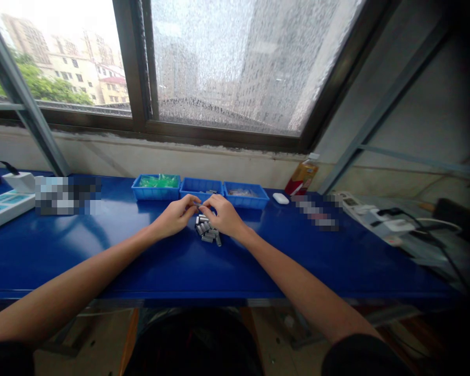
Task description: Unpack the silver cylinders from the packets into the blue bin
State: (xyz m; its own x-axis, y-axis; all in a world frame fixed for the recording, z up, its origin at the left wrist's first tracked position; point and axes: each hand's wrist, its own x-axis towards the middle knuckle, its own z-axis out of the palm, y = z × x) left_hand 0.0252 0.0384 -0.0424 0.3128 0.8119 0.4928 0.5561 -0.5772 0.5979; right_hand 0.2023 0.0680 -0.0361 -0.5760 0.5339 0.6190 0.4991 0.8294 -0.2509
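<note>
My left hand [179, 214] and my right hand [224, 213] meet over the blue table, fingertips pinched together around a small grey piece [198, 204]. Fingers cover most of that piece, so its exact kind cannot be made out. Just below the hands lies a loose pile of short silvery metal cylinders [207, 237]. Behind the hands stand three blue bins in a row. Green plastic pieces fill the left bin [156, 196], a few small grey parts show in the middle bin [191, 185], and small clear or pale pieces lie in the right bin [250, 201].
A white oval case [281, 198] lies right of the bins, near a drink bottle [303, 175] by the wall. White power strips sit at the left [8, 209] and right [395, 225], with cables. Metal frame posts rise on both sides of the window.
</note>
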